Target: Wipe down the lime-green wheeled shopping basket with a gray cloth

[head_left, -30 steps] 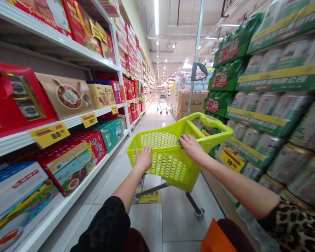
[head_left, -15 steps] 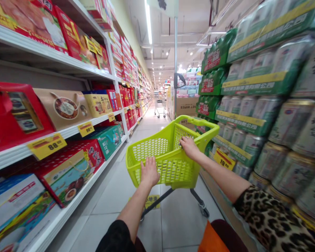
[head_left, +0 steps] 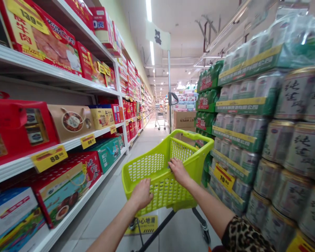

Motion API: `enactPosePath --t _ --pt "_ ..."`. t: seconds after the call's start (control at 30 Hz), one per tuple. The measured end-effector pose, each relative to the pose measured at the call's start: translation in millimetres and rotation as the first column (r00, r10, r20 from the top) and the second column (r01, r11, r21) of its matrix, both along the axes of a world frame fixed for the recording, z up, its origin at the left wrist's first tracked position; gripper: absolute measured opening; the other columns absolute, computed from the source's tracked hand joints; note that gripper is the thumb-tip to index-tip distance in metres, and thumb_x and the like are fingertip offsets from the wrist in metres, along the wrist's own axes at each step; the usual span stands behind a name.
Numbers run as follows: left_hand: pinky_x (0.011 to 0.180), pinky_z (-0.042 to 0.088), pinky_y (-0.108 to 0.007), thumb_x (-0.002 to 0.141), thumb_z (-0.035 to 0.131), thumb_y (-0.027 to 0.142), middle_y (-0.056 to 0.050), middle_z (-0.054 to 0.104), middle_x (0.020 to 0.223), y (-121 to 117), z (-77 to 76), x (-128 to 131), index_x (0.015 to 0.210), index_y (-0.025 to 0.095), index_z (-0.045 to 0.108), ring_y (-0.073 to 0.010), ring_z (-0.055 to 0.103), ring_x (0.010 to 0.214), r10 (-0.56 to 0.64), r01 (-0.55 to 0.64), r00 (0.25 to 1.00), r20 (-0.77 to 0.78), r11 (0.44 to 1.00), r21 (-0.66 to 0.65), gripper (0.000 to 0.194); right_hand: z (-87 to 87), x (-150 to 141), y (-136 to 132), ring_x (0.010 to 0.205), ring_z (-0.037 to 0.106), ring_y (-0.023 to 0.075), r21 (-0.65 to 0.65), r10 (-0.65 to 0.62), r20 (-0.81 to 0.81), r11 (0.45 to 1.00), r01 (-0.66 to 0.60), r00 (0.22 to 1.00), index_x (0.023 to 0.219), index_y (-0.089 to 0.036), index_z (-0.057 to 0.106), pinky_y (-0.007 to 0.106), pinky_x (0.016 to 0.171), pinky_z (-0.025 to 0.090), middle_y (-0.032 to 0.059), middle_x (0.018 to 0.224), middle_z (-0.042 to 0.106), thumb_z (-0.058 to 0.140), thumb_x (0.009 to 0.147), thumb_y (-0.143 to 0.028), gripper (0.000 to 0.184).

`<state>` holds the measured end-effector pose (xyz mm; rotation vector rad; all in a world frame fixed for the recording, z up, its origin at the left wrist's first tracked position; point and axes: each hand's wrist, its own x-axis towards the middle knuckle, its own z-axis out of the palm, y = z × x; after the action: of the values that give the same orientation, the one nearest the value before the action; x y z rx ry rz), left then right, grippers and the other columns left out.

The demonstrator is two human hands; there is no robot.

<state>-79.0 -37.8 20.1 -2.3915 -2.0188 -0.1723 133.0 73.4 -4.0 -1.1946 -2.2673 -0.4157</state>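
A lime-green plastic shopping cart [head_left: 170, 185] stands in the aisle in front of me, turned partly sideways. Its basket has perforated walls, and no goods show inside. My left hand [head_left: 141, 194] is closed over the near rim toward the left, fingers curled over the edge. Further right along the same rim, my right hand [head_left: 179, 171] grips it, fingertips over the inner side. The cart's dark legs and a caster wheel [head_left: 205, 233] show below the basket.
Shelves [head_left: 68, 140] of boxed goods line the left side. Stacked drink cans [head_left: 296, 147] and green-wrapped packs rise close on the right. A pole [head_left: 169, 84] with a bear flag [head_left: 158, 36] stands ahead. Another cart [head_left: 160, 119] is farther down the aisle; a yellow floor sign [head_left: 147, 224] lies below.
The view has tilted upward, so the cart and both hands sit lower in it. My right hand has moved leftward along the rim, nearer my left hand.
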Motion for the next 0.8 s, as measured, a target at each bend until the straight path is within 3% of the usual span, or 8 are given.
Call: enactPosePath --t 0.1,0.2,0.27,0.37,0.6,0.7,0.8 --pt "0.102 0.035 -0.030 0.070 0.047 0.027 -0.013 0.054 0.127 -16 -3.6 -17 0.127 0.010 0.045 -0.0208 0.050 0.118 0.060 -0.058 0.998 0.026 0.997 -0.052 0.059 1.1 5 3 0.125 0.040 0.0242 -0.032 -0.032 0.012 0.999 0.033 0.999 0.119 -0.015 0.056 0.044 0.104 0.031 0.0153 0.128 0.051 0.043 0.083 -0.002 0.040" --pt "0.111 0.021 -0.038 0.068 0.048 0.027 -0.012 0.049 0.134 -32 -10.6 -22 0.133 0.010 0.038 -0.0211 0.043 0.126 0.052 -0.050 0.998 0.030 0.997 -0.065 0.067 5.1 11 10 0.126 0.039 0.0242 -0.051 -0.062 0.031 0.997 0.063 0.998 0.119 -0.015 0.056 0.045 0.103 0.031 0.0151 0.128 0.051 0.041 0.082 -0.001 0.042" --pt "0.114 0.012 -0.043 0.067 0.048 0.029 -0.012 0.045 0.138 -39 -15.3 -16 0.136 0.010 0.034 -0.0223 0.037 0.130 0.028 -0.025 0.999 0.041 0.997 -0.079 0.073 8.3 16 14 0.126 0.039 0.0246 -0.067 -0.081 0.041 0.994 0.084 0.996 0.119 -0.015 0.056 0.045 0.103 0.031 0.0152 0.129 0.051 0.040 0.081 0.001 0.044" --pt "0.114 0.008 -0.044 0.065 0.049 0.033 -0.013 0.034 0.145 -40 -22.5 3 0.139 0.007 0.027 -0.0246 0.026 0.136 -0.008 0.014 0.997 0.072 0.997 -0.080 0.082 9.8 19 18 0.127 0.037 0.0255 -0.107 -0.079 0.049 0.991 0.084 0.996 0.119 -0.011 0.056 0.045 0.104 0.030 0.0176 0.130 0.049 0.039 0.078 0.004 0.046" --pt "0.114 0.008 -0.043 0.066 0.049 0.037 -0.016 0.026 0.148 -29 -31.9 49 0.141 0.003 0.020 -0.0253 0.020 0.138 -0.084 0.087 0.994 0.076 0.995 -0.043 0.087 -8.2 3 1 0.126 0.039 0.0247 -0.171 0.178 -0.006 0.969 -0.177 0.984 0.120 -0.013 0.056 0.044 0.103 0.031 0.0170 0.129 0.050 0.047 0.074 -0.001 0.048" --pt "0.114 0.007 -0.046 0.068 0.050 0.038 -0.015 0.027 0.148 -18 -29.8 45 0.141 0.006 0.019 -0.0243 0.019 0.138 -0.147 0.151 0.988 0.053 0.985 -0.085 0.085 -11.8 8 -2 0.123 0.041 0.0233 -0.165 0.254 -0.031 0.953 -0.256 0.967 0.121 -0.013 0.055 0.042 0.102 0.033 0.0163 0.128 0.051 0.047 0.074 -0.001 0.049" --pt "0.112 0.006 -0.053 0.067 0.053 0.035 -0.014 0.027 0.148 -6 -27.5 30 0.141 0.011 0.019 -0.0267 0.016 0.139 -0.128 0.125 0.992 -0.023 0.986 -0.110 0.085 -9.0 17 1 0.121 0.043 0.0215 -0.166 0.257 -0.035 0.951 -0.259 0.966 0.120 -0.013 0.054 0.039 0.102 0.034 0.0147 0.127 0.051 0.043 0.074 0.000 0.049"
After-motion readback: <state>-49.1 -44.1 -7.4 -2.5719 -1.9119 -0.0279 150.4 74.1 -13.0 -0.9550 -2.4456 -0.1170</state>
